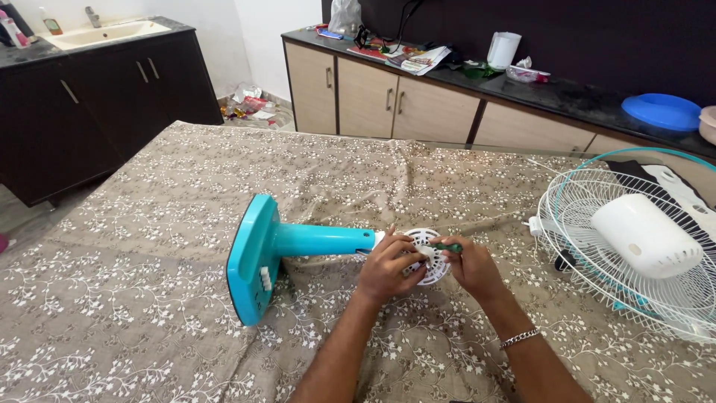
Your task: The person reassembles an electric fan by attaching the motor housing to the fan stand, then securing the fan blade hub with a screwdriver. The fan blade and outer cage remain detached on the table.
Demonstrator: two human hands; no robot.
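Both hands meet at lower centre of the frame: the left hand (386, 267) is curled around a small white vented disc (426, 254) at the end of a turquoise fan stand (283, 246), which lies on its side on the floral tablecloth (149, 298), while the right hand (471, 267) grips a green-handled screwdriver (450, 247) whose tip, hidden by fingers, points at that disc. At right, the white motor housing (645, 235) sits in its wire guard (597, 224), apart from the stand. Judging by this, the fan is in separate parts, with the stand and head not joined and the disc fitting in hand.
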